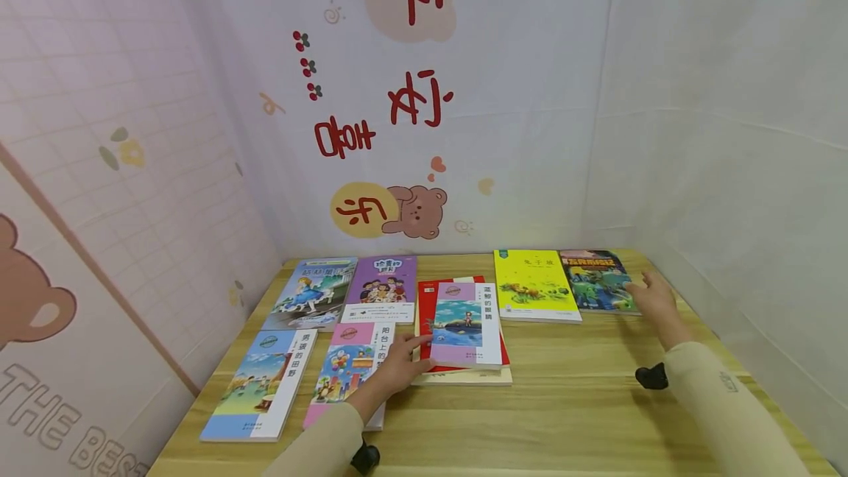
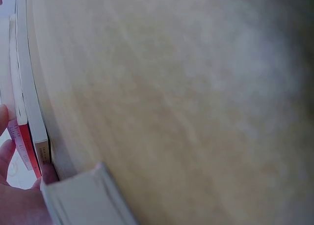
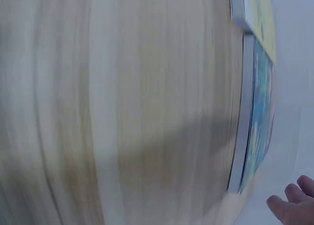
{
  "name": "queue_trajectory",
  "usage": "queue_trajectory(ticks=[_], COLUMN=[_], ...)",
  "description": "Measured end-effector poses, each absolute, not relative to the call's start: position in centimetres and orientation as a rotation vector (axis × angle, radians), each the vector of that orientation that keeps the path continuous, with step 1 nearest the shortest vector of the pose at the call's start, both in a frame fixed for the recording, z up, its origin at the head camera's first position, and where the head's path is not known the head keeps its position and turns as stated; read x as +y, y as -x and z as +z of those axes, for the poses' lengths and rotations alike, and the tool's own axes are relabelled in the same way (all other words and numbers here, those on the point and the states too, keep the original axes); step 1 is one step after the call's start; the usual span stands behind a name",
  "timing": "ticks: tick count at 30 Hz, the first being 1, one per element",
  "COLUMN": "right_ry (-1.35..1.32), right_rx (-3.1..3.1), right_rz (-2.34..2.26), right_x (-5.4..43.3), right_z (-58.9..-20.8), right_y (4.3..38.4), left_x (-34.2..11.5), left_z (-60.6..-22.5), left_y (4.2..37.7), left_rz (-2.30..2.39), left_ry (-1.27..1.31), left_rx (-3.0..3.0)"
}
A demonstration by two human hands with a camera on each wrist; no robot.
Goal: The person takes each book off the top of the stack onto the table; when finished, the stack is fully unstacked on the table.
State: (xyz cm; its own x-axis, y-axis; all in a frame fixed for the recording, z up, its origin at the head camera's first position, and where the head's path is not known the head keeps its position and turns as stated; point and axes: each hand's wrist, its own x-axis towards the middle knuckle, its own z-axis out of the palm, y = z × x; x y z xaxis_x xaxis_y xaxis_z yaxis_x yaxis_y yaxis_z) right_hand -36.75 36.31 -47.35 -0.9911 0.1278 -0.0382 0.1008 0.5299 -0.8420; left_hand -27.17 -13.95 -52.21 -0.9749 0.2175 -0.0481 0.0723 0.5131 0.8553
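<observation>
A stack of books lies mid-table: a purple-and-white book [image 1: 466, 324] with a blue picture on top, a red book [image 1: 426, 308] under it, and a cream-edged book [image 1: 493, 375] lowest. At the stack's left edge is my left hand [image 1: 402, 364], its fingertips at the top book's side. The left wrist view puts a low fingertip [image 2: 48, 172] against the corner of the bottom book [image 2: 30, 87]. My right hand [image 1: 654, 299], fingers loosely spread, reaches the right edge of a dark green illustrated book [image 1: 598, 282]. In the right wrist view its fingers [image 3: 293, 194] stand beside that book.
Left of the stack lie a blue fairy-tale book [image 1: 311, 289], a purple book [image 1: 380, 282], a blue-and-white book [image 1: 261, 381] and a pink-and-white book [image 1: 344, 370]. A yellow book [image 1: 535, 282] adjoins the dark green one. Printed cloth [image 1: 530, 131] hangs behind the wooden table [image 1: 563, 418].
</observation>
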Motion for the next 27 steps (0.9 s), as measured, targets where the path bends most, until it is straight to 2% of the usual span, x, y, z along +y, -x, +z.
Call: queue_trajectory(ticks=[9,17,27], right_ry=[0.077,-0.017,-0.011], right_rx=[-2.647,-2.560,-2.576], right_rz=[1.743,1.997,2.040], right_x=[30.0,24.1,19.4], right_z=[-46.9,-46.9,-48.2], right_y=[36.7,35.0,33.1], left_x=[-13.8,-13.9,-13.9], left_z=[-52.1,-52.3,-52.3], left_y=[27.2,27.2,27.3], left_rz=[1.433,1.442,1.435], left_ry=[-0.269,-0.268,-0.252], left_rx=[2.624,2.621,2.636])
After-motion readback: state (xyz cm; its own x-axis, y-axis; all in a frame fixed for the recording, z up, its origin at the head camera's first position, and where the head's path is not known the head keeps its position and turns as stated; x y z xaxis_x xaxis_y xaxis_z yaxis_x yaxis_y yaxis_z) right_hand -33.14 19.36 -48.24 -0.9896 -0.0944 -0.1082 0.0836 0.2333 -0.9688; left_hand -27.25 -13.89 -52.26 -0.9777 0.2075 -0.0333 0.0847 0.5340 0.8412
